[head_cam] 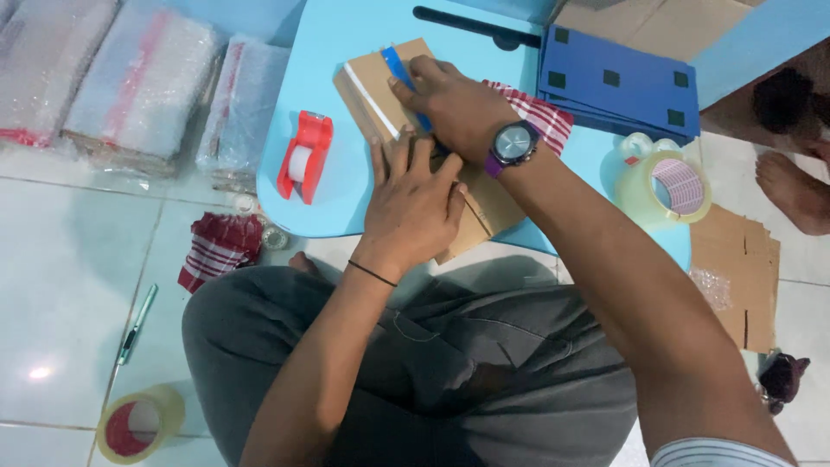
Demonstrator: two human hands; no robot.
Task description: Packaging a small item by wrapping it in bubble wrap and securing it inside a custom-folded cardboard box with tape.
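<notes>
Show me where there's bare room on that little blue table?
Bare blue table lies behind the red tape dispenser, left of the cardboard packet. The right side is crowded: both hands, checked cloth, blue sheets, tape roll.

a single head-worn camera looks steeply down from just above the seated person's lap, close to a light blue low table [328,199], which fills the upper middle; tiled floor surrounds it.

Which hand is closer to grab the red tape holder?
Probably the left hand. It rests flat on the brown cardboard package, nearer the red plastic tape dispenser. The right hand lies farther away, pressing the blue strip.
</notes>
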